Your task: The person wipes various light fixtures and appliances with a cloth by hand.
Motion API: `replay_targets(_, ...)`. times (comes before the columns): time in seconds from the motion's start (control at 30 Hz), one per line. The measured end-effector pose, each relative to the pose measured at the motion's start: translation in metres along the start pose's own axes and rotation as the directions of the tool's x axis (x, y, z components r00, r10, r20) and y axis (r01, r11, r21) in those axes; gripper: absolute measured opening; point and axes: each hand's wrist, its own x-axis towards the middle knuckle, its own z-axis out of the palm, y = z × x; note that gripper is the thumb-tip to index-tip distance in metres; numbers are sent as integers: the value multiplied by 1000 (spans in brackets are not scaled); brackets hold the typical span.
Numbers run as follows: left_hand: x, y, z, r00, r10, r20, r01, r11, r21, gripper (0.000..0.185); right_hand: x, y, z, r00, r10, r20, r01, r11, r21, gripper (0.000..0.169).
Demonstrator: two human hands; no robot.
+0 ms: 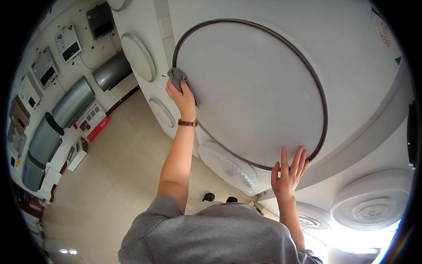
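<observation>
A large round ceiling lamp [250, 92] with a pale flat cover and a dark rim is mounted on a white panel before me. My left hand [182, 95] grips a crumpled grey cloth [178, 76] against the lamp's left rim. A brown-strapped watch [187, 123] is on that wrist. At the lower right rim, my right hand [288, 171] rests with spread fingers on the cover's edge, holding nothing. Part of the cloth is hidden under my left fingers.
Below the large lamp hangs a round lamp with a crystal-like edge [227, 166]. Smaller round lamps [138, 57] are on the panel at left, and a ribbed white lamp [372, 201] is at lower right. Water heaters [68, 43] and range hoods [74, 99] line the far wall; boxes [92, 120] stand below.
</observation>
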Motion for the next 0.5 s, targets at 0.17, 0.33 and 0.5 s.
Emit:
replay_targets(0.17,-16,75,6,986,161,43,-157,985,-72,50,-2,3,2,1000,-14,-17,14,1000,-23,55)
replay_targets(0.33,-75,166,6,676,665,317,-622,746,-239,53,-1,4,1,999,-22,-39,22,1000,-4,54)
replay_targets(0.5,-113,142,3,90,930,357,-875,245,-419,48,-2,9,0,996,-60,-67,64,997,47,54)
